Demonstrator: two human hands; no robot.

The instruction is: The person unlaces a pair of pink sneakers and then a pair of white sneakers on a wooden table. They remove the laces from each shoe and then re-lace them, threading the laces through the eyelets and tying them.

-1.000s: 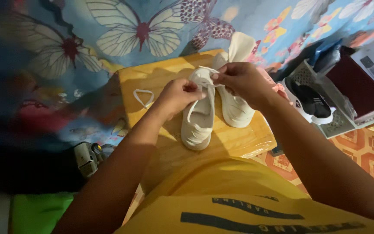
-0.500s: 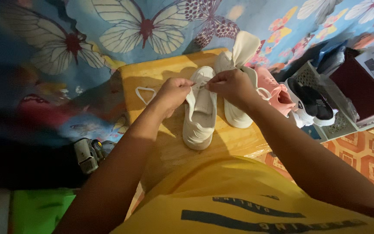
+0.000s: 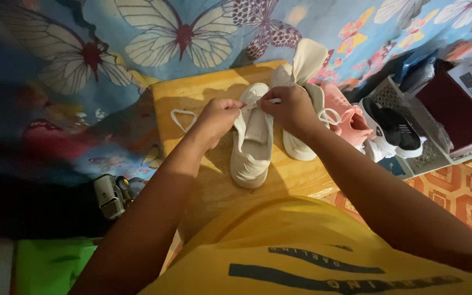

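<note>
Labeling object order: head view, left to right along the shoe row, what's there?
Loose white lace → left hand → white shoe → right hand → pink shoe → black shoe → dark red box.

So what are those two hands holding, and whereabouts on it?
Both pinch the white lace at the top of the nearer white shoe: the left hand one stretch, the right hand the other.

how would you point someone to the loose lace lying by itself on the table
Start at the yellow wooden table in front of the butterfly cloth. Look just beyond the person's left hand, away from the two white shoes. The loose white lace lies there in a flat loop, threaded through nothing.
</note>
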